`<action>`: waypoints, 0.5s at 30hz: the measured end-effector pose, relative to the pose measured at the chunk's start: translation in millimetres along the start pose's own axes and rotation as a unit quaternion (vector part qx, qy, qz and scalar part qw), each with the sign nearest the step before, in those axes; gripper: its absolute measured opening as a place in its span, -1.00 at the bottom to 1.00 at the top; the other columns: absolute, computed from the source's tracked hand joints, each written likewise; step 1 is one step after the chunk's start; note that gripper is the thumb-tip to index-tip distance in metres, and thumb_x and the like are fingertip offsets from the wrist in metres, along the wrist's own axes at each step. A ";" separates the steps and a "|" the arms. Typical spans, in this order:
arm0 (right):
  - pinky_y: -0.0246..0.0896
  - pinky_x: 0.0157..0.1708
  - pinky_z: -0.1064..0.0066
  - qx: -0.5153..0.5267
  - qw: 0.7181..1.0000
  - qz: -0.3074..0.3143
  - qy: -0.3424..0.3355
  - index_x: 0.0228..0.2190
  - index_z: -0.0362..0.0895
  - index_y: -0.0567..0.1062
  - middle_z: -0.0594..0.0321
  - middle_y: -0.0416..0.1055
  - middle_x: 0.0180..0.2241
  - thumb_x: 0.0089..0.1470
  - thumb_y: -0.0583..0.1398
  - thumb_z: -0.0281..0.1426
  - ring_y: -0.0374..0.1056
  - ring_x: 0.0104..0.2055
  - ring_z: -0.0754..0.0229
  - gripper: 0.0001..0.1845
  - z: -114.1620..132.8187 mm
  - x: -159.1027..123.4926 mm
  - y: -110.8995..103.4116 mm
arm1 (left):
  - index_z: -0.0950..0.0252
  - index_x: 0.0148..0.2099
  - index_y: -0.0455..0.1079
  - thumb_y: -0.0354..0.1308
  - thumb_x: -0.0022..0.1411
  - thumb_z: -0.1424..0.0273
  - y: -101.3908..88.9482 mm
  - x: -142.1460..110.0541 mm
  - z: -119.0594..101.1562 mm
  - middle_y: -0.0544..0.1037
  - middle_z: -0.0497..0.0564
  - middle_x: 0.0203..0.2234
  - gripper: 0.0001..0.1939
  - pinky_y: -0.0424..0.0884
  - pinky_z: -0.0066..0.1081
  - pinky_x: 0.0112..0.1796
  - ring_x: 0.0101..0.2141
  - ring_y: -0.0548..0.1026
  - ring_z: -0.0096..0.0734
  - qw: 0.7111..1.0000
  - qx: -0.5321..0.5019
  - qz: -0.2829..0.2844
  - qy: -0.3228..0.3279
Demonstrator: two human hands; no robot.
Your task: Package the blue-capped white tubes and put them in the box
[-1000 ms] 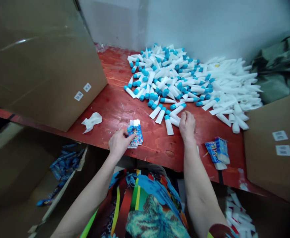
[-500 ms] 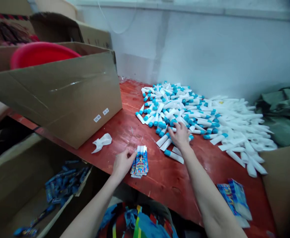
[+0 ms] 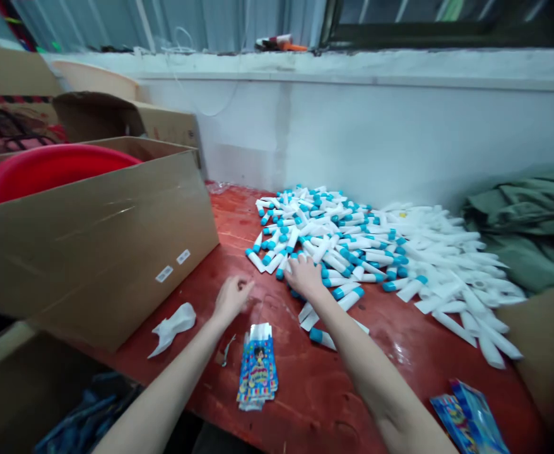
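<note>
Red-painted worktop [image 3: 305, 394] is running along a white wall [image 3: 362, 139] here, and it's pretty crowded. A big heap of white plastic tubes with blue caps [image 3: 334, 246] is spreading across the far side, with uncapped-looking white ones fanning out to the right. The right hand [image 3: 304, 277] is pressing down at the heap's near edge, fingers spread over the tubes, though I can't tell if it's actually gripping one. The left hand [image 3: 233, 299] is hanging open and empty just above the worktop, near a stack of printed blue packets [image 3: 257, 372]. So it looks like a reach into the pile, and the next move only calls for a short pull toward the near edge. A cardboard box [image 3: 92, 252] is hemming in the left side, but there's decent bare room in front.
</note>
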State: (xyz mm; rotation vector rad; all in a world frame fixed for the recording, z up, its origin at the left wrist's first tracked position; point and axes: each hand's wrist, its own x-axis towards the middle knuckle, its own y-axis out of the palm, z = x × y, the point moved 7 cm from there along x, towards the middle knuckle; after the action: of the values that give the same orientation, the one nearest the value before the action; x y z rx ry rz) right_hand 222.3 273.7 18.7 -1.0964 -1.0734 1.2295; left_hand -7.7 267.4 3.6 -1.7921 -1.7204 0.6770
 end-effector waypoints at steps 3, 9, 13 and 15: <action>0.29 0.10 0.08 0.027 0.999 0.013 -0.020 0.10 0.08 0.57 0.10 0.48 0.15 0.28 0.19 -0.11 0.37 0.17 -0.13 -0.58 -16.9 -15.2 -10.6 | 0.28 -0.07 0.51 0.15 0.28 0.20 15.8 48.0 -11.8 0.59 0.30 -0.01 -0.70 0.35 -0.07 0.09 0.08 0.49 0.13 0.999 0.032 -0.027 -0.013; 0.08 0.29 -0.01 0.053 0.985 -0.090 0.140 0.32 -0.09 0.36 -0.08 0.25 0.36 0.43 -0.06 -0.12 0.17 0.37 -0.19 -0.41 -128.3 8.2 -58.2 | 0.23 0.30 0.33 0.15 0.30 0.00 52.7 101.5 -32.1 0.35 0.34 0.33 -0.35 0.14 0.10 0.29 0.35 0.24 0.22 0.994 0.080 -0.064 -0.032; 0.13 0.24 -0.18 0.082 0.966 -0.074 0.232 0.28 -0.09 0.42 -0.12 0.32 0.32 0.41 -0.05 -0.01 0.20 0.35 -0.31 -0.35 -188.1 19.1 -41.7 | 0.17 0.41 0.25 0.18 0.26 -0.09 86.8 109.6 -49.9 0.12 0.28 0.48 -0.21 -0.01 0.15 0.36 0.44 0.07 0.23 0.997 0.069 -0.033 -0.019; 0.10 0.26 -0.17 0.097 0.967 -0.060 0.230 0.22 -0.03 0.49 -0.02 0.38 0.29 0.37 0.00 0.04 0.22 0.33 -0.25 -0.37 -193.8 18.6 -26.8 | 0.18 0.40 0.27 0.24 0.23 -0.06 104.5 106.1 -65.0 0.11 0.27 0.48 -0.20 0.00 0.07 0.38 0.45 0.08 0.17 0.998 0.057 -0.024 0.010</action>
State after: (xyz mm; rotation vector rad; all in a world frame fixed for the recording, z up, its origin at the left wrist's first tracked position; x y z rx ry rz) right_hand 418.6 283.5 15.2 -1.0779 -0.6406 0.9011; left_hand 117.7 368.0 -20.5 -1.6700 -1.6707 0.7203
